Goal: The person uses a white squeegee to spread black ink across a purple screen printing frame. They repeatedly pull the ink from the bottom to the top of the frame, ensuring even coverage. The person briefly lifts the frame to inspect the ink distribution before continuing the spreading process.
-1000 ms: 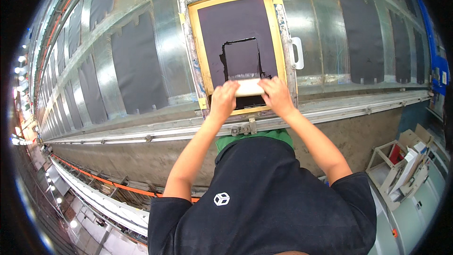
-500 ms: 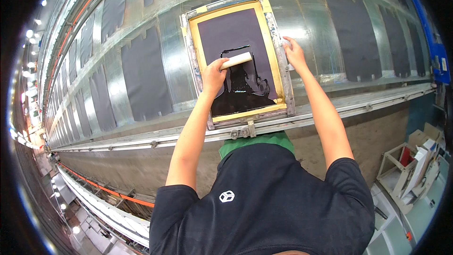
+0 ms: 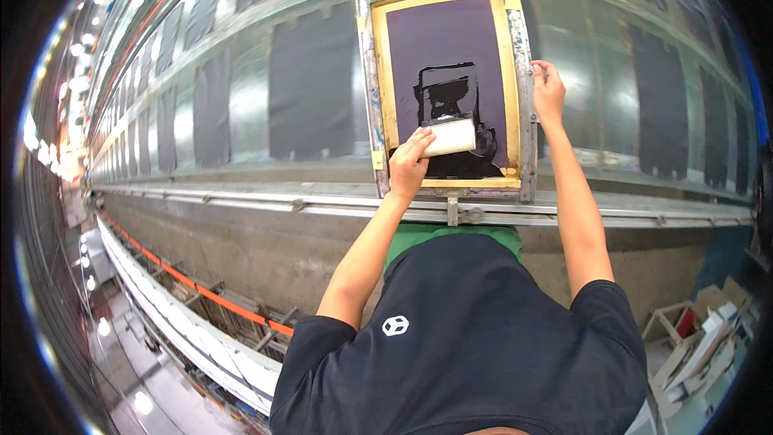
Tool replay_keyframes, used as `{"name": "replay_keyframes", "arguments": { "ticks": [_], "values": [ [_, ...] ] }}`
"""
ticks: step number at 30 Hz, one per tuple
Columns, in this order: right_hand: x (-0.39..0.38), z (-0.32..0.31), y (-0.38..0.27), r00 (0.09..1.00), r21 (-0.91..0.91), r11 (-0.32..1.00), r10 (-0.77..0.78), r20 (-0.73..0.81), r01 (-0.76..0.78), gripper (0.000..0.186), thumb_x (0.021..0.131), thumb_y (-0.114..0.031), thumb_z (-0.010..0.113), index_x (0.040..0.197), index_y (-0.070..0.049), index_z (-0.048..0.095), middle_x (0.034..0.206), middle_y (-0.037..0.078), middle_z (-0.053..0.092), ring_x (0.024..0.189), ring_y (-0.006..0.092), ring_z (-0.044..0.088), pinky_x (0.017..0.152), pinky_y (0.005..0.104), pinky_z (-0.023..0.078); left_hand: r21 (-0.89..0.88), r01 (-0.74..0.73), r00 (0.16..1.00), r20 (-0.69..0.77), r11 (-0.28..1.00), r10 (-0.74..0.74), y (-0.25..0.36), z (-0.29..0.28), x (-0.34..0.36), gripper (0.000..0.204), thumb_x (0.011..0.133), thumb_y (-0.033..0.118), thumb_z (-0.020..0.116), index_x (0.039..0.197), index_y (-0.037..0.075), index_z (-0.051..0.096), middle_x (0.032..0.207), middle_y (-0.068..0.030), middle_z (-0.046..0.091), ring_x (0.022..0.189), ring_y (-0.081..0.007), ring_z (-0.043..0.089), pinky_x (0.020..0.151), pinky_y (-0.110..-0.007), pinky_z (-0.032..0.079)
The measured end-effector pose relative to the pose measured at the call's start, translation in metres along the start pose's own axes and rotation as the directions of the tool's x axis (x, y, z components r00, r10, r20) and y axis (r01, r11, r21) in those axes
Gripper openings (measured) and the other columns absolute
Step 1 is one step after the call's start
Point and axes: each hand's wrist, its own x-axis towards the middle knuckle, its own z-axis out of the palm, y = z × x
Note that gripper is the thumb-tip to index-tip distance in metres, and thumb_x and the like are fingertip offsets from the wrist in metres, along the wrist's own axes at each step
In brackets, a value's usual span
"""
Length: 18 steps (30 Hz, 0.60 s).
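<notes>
A screen printing frame (image 3: 527, 141) lies on the long table before me, its mesh (image 3: 443, 28) dark purple and edged with yellow tape. My left hand (image 3: 409, 163) is closed round the left end of a pale squeegee (image 3: 452, 138), which rests on the mesh in its near half. Wet black ink (image 3: 465, 168) pools on the near side of the blade, and a streaked black outline shows beyond it. At the frame's right side, my right hand (image 3: 549, 97) has its fingers curled on the outer edge; the fingertips are partly hidden.
Dark fabric panels (image 3: 312, 85) lie in rows along the table on both sides of the frame. A metal rail (image 3: 338, 203) with a bracket (image 3: 452, 208) runs along the near edge. Behind me on the right stands a rack with boards (image 3: 692, 346).
The squeegee has come toward me over the mesh in my left hand and now shows a broader face. My right hand stays at the frame's edge. The whole view has shifted.
</notes>
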Motion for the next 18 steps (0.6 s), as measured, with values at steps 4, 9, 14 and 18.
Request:
{"name": "replay_keyframes", "arguments": {
  "ticks": [4, 9, 14, 18],
  "values": [
    [-0.004, 0.001, 0.005, 1.0, 0.05, 0.999, -0.002, -0.005, 0.002, 0.025, 0.104, -0.031, 0.061, 0.11, -0.01, 0.073, 0.073, 0.004, 0.062, 0.066, 0.0124, 0.055, 0.065, 0.0323, 0.046, 0.066, 0.009, 0.998, -0.06, 0.998, -0.005, 0.014, -0.003, -0.004, 0.057, 0.069, -0.019, 0.061, 0.118, 0.007, 0.074, 0.129, -0.0122, 0.071, 0.128, -0.0292, 0.064, 0.106, -0.039, 0.053],
    [-0.015, 0.005, 0.014, 1.0, 0.105, 0.994, -0.005, -0.007, 0.006, 0.024, 0.104, -0.03, 0.059, 0.11, -0.01, 0.072, 0.065, 0.008, 0.056, 0.059, 0.0168, 0.054, 0.06, 0.0358, 0.044, 0.135, -0.006, 1.0, -0.015, 0.991, 0.008, 0.015, -0.011, -0.005, 0.052, 0.07, -0.013, 0.063, 0.117, 0.008, 0.074, 0.125, -0.0097, 0.073, 0.125, -0.0288, 0.065, 0.104, -0.039, 0.053],
    [-0.014, 0.0, 0.02, 0.999, 0.082, 0.996, 0.04, 0.035, -0.043, 0.023, 0.104, -0.029, 0.06, 0.111, -0.009, 0.071, 0.062, 0.003, 0.048, 0.058, 0.0111, 0.046, 0.057, 0.0329, 0.039, 0.223, -0.112, 0.994, 0.034, 0.968, 0.107, 0.001, -0.008, 0.009, 0.049, 0.072, -0.011, 0.068, 0.115, 0.01, 0.074, 0.122, -0.0073, 0.074, 0.123, -0.0269, 0.067, 0.095, -0.039, 0.054],
    [-0.014, 0.0, 0.025, 0.999, 0.072, 0.997, 0.02, 0.028, -0.022, 0.022, 0.104, -0.026, 0.06, 0.111, -0.009, 0.071, 0.065, 0.005, 0.053, 0.059, 0.0129, 0.047, 0.059, 0.0344, 0.041, 0.21, -0.109, 0.992, 0.092, 0.972, 0.092, -0.003, -0.006, 0.022, 0.049, 0.073, -0.01, 0.071, 0.118, 0.01, 0.072, 0.123, -0.0076, 0.074, 0.123, -0.028, 0.066, 0.097, -0.04, 0.053]
  ]
}}
